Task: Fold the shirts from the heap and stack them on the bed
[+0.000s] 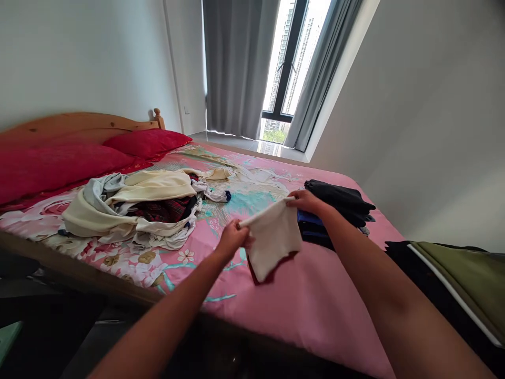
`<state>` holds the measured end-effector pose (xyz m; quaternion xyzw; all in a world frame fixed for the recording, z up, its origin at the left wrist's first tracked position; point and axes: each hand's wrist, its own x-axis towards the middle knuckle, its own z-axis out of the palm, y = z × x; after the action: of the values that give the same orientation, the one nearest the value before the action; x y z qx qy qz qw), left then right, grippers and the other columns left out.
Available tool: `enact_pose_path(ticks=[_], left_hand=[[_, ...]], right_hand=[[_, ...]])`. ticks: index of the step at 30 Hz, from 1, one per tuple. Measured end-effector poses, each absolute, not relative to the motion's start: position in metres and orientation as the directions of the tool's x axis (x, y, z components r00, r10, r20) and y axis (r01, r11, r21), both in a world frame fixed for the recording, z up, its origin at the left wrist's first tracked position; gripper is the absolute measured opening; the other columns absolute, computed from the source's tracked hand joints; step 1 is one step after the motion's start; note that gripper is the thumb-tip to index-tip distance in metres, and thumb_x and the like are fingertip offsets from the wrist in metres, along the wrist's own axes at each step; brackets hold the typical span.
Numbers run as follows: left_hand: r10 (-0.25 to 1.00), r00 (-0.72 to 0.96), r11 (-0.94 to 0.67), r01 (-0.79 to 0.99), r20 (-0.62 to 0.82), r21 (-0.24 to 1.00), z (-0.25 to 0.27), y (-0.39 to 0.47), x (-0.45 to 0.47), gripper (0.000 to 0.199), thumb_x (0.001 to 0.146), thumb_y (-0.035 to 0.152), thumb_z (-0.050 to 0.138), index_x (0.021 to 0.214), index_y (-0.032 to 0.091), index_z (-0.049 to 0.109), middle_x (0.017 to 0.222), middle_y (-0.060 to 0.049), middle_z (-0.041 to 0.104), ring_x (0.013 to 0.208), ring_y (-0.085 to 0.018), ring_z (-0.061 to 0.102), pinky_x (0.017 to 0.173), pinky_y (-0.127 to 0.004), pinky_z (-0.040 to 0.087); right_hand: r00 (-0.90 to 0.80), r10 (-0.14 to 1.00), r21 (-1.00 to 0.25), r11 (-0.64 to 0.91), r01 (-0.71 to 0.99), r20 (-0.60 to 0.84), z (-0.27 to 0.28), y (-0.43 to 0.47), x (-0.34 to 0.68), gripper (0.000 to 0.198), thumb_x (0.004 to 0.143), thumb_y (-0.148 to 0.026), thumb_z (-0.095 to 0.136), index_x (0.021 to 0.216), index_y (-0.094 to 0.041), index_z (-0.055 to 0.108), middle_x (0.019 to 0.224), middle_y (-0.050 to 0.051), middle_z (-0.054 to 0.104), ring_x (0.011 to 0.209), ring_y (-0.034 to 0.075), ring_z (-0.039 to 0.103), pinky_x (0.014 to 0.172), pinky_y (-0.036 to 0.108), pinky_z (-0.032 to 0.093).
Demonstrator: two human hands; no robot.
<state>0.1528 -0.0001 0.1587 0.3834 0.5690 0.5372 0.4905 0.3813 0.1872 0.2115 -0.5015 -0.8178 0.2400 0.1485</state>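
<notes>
Between my two hands hangs a folded cream garment [274,239] with dark red showing along its lower edge; its exact kind is hidden by the folds. My left hand [233,237] pinches its upper left corner. At the upper right corner my right hand [305,202] grips it, close to a stack of dark folded clothes [339,200]. The garment is held up over the pink part of the floral bedsheet [307,305]. To the left of my hands lies a loose heap of clothes [158,187] in cream, grey, white and dark plaid.
Red pillows [71,166] rest against the wooden headboard [90,122]. Another pile with an olive green cloth [465,279] stands at the right edge. Grey curtains [240,68] hang by the window [282,79]. The bed's near edge [130,284] runs below my arms.
</notes>
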Motion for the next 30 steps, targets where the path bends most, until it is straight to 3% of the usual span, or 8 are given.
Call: enact_pose_path(ticks=[4, 8, 11, 14, 17, 23, 26, 30], left_hand=[[0.957, -0.210, -0.117, 0.351, 0.200, 0.929, 0.205, 0.067, 0.119, 0.015, 0.071, 0.024, 0.058, 0.085, 0.018, 0.057, 0.070, 0.002, 0.060, 0.067, -0.015, 0.064, 0.057, -0.025, 0.052], [0.920, -0.168, -0.144, 0.694, 0.353, 0.706, 0.168, 0.088, 0.105, 0.019, 0.077, 0.027, 0.056, 0.089, 0.019, 0.069, 0.092, -0.003, 0.066, 0.095, -0.018, 0.063, 0.085, -0.031, 0.051], [0.931, -0.169, -0.101, 0.733, 0.323, 0.673, 0.104, 0.074, 0.100, 0.020, 0.075, 0.021, 0.059, 0.090, 0.021, 0.074, 0.118, -0.008, 0.061, 0.114, -0.021, 0.056, 0.098, -0.033, 0.045], [0.954, -0.158, -0.051, 0.756, 0.256, 0.653, 0.042, 0.049, 0.096, 0.025, 0.072, 0.014, 0.060, 0.089, 0.024, 0.076, 0.122, -0.007, 0.060, 0.115, -0.023, 0.057, 0.099, -0.035, 0.046], [0.962, -0.082, -0.091, 0.802, 0.260, 0.591, 0.003, 0.032, 0.092, 0.037, 0.074, 0.012, 0.056, 0.102, 0.028, 0.073, 0.127, -0.004, 0.058, 0.122, -0.022, 0.052, 0.107, -0.037, 0.040], [0.928, -0.159, -0.079, 0.800, 0.338, 0.594, -0.008, 0.035, 0.085, 0.035, 0.079, 0.013, 0.045, 0.098, 0.020, 0.073, 0.124, -0.006, 0.061, 0.115, -0.018, 0.057, 0.102, -0.031, 0.046], [0.904, -0.214, -0.050, 0.806, 0.370, 0.589, 0.004, 0.043, 0.091, 0.040, 0.084, 0.014, 0.037, 0.107, 0.016, 0.070, 0.123, -0.010, 0.062, 0.119, -0.019, 0.054, 0.106, -0.034, 0.042], [0.915, 0.055, -0.235, 0.877, 0.400, 0.418, 0.021, 0.045, 0.110, 0.045, 0.087, 0.013, 0.036, 0.122, 0.024, 0.061, 0.143, -0.003, 0.047, 0.136, -0.017, 0.035, 0.115, -0.041, 0.025]], right_hand=[[-0.278, 0.904, -0.636, 0.427, 0.643, 0.326, 0.249, 0.188, 0.403, 0.026, 0.072, -0.032, 0.060, 0.089, -0.015, 0.066, 0.062, -0.002, 0.059, 0.056, 0.011, 0.053, 0.056, 0.022, 0.042], [-0.224, 0.852, -0.555, 0.486, 0.675, 0.473, 0.199, 0.161, 0.404, 0.018, 0.074, -0.024, 0.054, 0.086, -0.018, 0.065, 0.072, 0.001, 0.064, 0.067, 0.015, 0.058, 0.066, 0.026, 0.045], [-0.252, 0.846, -0.482, 0.485, 0.730, 0.470, 0.118, 0.129, 0.400, 0.020, 0.075, -0.019, 0.049, 0.088, -0.020, 0.065, 0.095, 0.006, 0.065, 0.088, 0.019, 0.060, 0.078, 0.029, 0.046], [-0.315, 0.882, -0.435, 0.451, 0.779, 0.351, 0.037, 0.094, 0.398, 0.022, 0.077, -0.017, 0.047, 0.090, -0.022, 0.064, 0.110, 0.007, 0.061, 0.099, 0.019, 0.057, 0.085, 0.029, 0.045], [-0.264, 0.866, -0.413, 0.445, 0.794, 0.425, -0.012, 0.072, 0.400, 0.030, 0.079, -0.015, 0.043, 0.102, -0.020, 0.063, 0.116, 0.008, 0.058, 0.109, 0.020, 0.052, 0.095, 0.034, 0.041], [-0.155, 0.798, -0.464, 0.483, 0.742, 0.583, -0.020, 0.068, 0.406, 0.038, 0.075, -0.013, 0.039, 0.109, -0.015, 0.057, 0.119, 0.011, 0.056, 0.116, 0.020, 0.047, 0.103, 0.036, 0.037], [-0.244, 0.762, -0.353, 0.526, 0.774, 0.600, -0.009, 0.065, 0.402, 0.039, 0.083, -0.019, 0.037, 0.119, -0.015, 0.054, 0.128, 0.011, 0.053, 0.127, 0.020, 0.040, 0.108, 0.038, 0.029], [-0.440, 0.763, -0.152, 0.563, 0.813, 0.473, 0.002, 0.058, 0.388, 0.046, 0.091, -0.032, 0.039, 0.133, -0.018, 0.046, 0.142, 0.008, 0.044, 0.138, 0.021, 0.027, 0.113, 0.044, 0.014]])
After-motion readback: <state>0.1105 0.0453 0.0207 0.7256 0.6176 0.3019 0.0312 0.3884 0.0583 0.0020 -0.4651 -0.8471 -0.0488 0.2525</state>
